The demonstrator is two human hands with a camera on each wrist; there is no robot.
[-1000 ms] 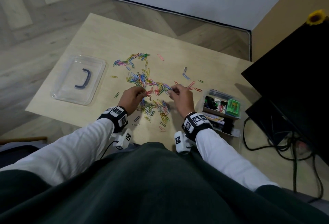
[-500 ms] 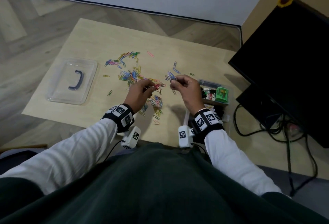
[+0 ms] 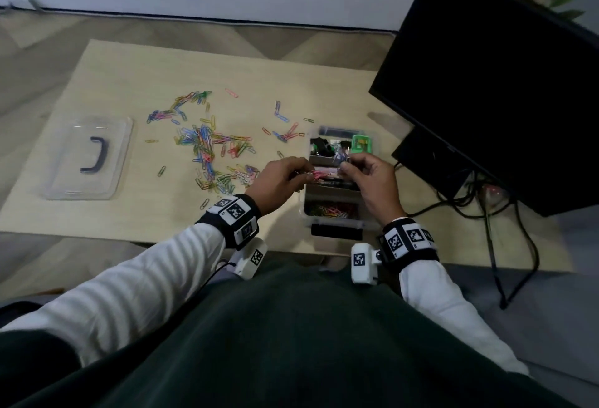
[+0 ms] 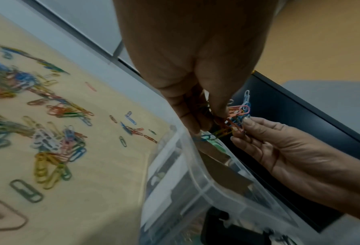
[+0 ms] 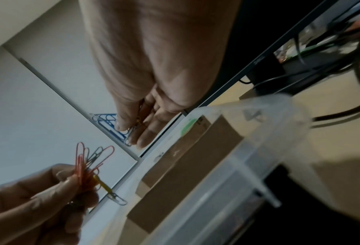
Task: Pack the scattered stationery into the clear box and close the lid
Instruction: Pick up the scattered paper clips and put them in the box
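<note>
While both hands hover over the clear box (image 3: 337,224), each pinches its own bunch of paper clips. Left hand (image 3: 281,180) grips a mostly red/orange bunch (image 5: 86,167) between thumb and fingertips, with one yellow clip and a silvery one dangling loose below. Right hand (image 3: 372,180) grips a blue bunch (image 5: 110,123), fingers curled round it. Box sits at the table's (image 3: 129,76) near right edge, lid off; lid (image 3: 87,158) lies well apart at the left, handle up. Near compartment already holds clips; the far ones hold dark items and a green thing (image 3: 361,143).

Risks from here:
- Dangling clips are only hooked on the bunch, not gripped. Any shake probably drops them outside the wall or into the wrong compartment.
- Hands look to be over the middle dividers, not the clip compartment. Letting go here likely mixes clips in with other stationery.
- The two bunches are close together in the left wrist view; if they snag, pulling apart could scatter both.
- Box is at the table edge, so bumping its wall could push it off.
- Big pile (image 3: 207,148) remains on the table, many trips left; stray singles (image 3: 161,171) are easy to miss.
</note>
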